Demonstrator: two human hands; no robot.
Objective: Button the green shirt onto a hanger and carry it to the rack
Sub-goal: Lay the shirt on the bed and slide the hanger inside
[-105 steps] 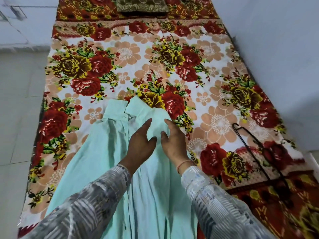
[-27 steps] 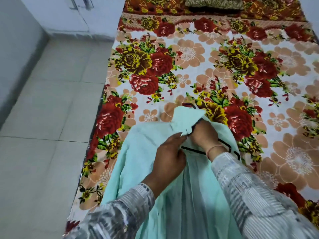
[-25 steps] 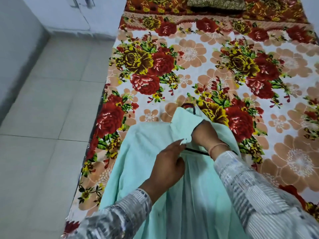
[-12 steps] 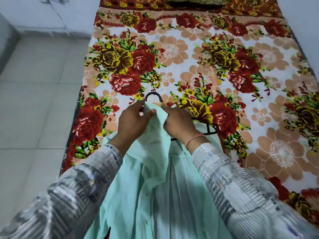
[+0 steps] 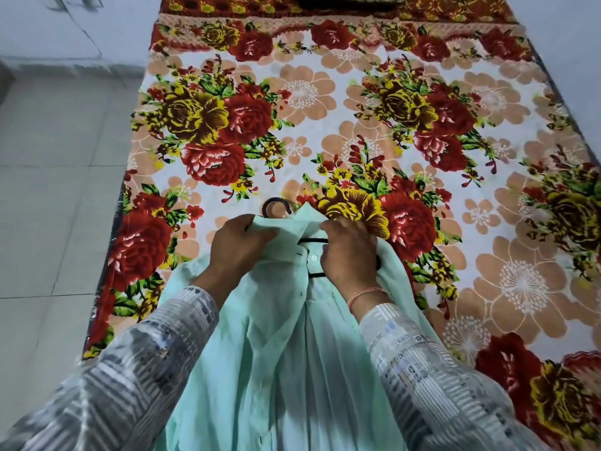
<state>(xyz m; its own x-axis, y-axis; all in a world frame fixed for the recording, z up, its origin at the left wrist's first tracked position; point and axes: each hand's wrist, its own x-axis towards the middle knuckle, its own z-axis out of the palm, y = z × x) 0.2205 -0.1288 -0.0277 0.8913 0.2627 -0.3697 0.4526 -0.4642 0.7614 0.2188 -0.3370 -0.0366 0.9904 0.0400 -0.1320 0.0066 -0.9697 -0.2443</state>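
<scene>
A pale green shirt (image 5: 279,346) lies lengthwise on the bed, collar pointing away from me. A black hanger (image 5: 275,206) sits inside it; its hook sticks out past the collar and a stretch of its wire shows between my hands. My left hand (image 5: 240,247) grips the left collar flap. My right hand (image 5: 348,252) holds the right side of the collar and front placket. A white button (image 5: 313,257) shows on the placket between the two hands.
The bed is covered with a floral blanket (image 5: 325,125) in red, yellow and peach. Grey floor tiles (image 5: 55,196) run along the bed's left edge. A white wall (image 5: 572,43) borders the right side. A dark patterned cushion (image 5: 341,0) lies at the far end.
Earlier the hanger lay on the bed to the right and my hands smoothed the shirt. The hanger now sits inside the shirt, and both hands have moved up to grip the collar.
</scene>
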